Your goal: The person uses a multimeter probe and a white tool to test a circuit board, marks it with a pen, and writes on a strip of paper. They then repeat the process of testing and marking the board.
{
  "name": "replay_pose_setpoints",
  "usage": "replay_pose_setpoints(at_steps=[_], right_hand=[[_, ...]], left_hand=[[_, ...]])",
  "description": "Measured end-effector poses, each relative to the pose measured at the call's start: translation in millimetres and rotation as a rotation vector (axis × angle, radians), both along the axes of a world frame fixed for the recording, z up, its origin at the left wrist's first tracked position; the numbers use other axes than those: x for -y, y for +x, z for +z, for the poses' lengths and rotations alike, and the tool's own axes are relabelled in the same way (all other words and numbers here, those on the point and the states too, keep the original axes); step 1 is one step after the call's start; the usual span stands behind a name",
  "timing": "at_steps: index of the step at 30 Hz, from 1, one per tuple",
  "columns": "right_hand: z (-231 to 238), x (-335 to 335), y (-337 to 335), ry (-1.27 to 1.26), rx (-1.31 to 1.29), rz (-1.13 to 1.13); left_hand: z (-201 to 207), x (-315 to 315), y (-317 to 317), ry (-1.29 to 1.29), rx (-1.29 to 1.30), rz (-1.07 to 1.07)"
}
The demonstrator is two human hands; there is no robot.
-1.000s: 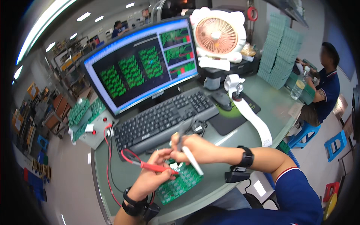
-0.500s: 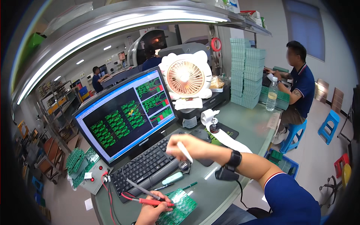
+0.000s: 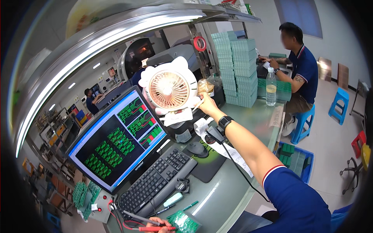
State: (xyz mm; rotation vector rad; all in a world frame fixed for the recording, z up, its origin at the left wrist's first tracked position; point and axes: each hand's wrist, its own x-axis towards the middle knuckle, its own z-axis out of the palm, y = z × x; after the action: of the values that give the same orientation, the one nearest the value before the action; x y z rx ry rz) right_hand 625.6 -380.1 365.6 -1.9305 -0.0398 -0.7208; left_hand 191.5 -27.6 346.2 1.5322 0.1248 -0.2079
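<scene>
At the lower edge my left hand (image 3: 162, 226) is closed around a red test probe (image 3: 149, 229) and a grey probe (image 3: 142, 218). A green circuit board (image 3: 185, 222) lies by its fingertips, partly cut off by the frame edge. My right arm is stretched far forward over the desk. At its end my right hand (image 3: 208, 105) is closed at the right side of the white cat-shaped fan (image 3: 169, 88); a thin white pen-like stick (image 3: 200, 104) shows at its fingers, mostly hidden. A black watch-like band (image 3: 225, 122) is on that wrist.
Left of the fan stands a monitor (image 3: 120, 136) with green circuit layouts, a keyboard (image 3: 155, 182) before it. A mouse (image 3: 197, 149), paper strip (image 3: 233, 155) and black cable (image 3: 241, 169) lie near my right arm. Tall board stacks (image 3: 243, 73) and a bottle (image 3: 271, 87) stand beyond; a co-worker (image 3: 299, 66) sits right.
My right hand has moved forward from above the keyboard to the fan's right side. The view has shifted, and my left hand with the probes and board now sits lower in it.
</scene>
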Motion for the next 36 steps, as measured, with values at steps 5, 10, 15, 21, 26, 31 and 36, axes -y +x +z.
replay_pose_setpoints(at_steps=[5,10,15,21,26,31,36], right_hand=[[-1.8,3.1,29.5,-0.039,0.098,0.109],[-2.2,-0.9,45.4,-0.025,-0.02,0.123],[-0.8,2.9,40.9,-0.037,-0.032,0.167],[-6.1,-4.5,31.3,-0.041,-0.032,0.169],[0.1,-4.3,27.3,0.039,0.167,0.058],[49.5,-7.3,-68.9,0.39,0.261,0.43],[45.1,-87.4,-215.1,0.316,-0.004,1.247]], left_hand=[[-0.4,1.2,2.2,0.028,0.033,-0.021],[-0.4,-4.4,6.2,0.049,0.035,-0.03],[0.8,-6.0,4.7,0.073,0.024,-0.023],[0.4,-0.6,-2.2,0.048,0.035,0.005],[-17.3,-20.9,-2.3,-0.077,0.109,-0.109],[-6.9,-5.2,13.6,-0.064,0.057,-0.052],[-7.5,-11.8,7.1,-0.052,0.075,-0.065]])
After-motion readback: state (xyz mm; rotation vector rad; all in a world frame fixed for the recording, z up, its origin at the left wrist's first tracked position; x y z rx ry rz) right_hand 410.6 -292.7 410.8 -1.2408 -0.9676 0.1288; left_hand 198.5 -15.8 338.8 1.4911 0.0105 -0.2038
